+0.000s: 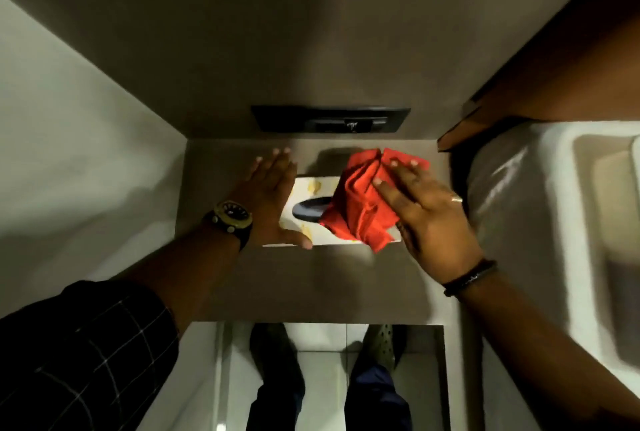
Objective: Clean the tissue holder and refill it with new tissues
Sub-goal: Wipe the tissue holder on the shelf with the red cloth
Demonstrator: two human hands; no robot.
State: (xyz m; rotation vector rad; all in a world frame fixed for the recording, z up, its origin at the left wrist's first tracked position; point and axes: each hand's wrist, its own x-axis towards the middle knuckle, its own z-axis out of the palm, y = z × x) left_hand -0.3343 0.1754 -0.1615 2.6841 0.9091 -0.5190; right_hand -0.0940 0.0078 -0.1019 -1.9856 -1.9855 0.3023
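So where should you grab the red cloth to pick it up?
Pinch the bunched ridge in the middle of the red cloth, coming from above. It lies crumpled on the tissue box, so those raised folds give fingers something to close on. The right hand already presses flat on it.

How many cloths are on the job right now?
1. A red cloth lies on the tissue box, pressed flat by the right hand. Others may be out of view.
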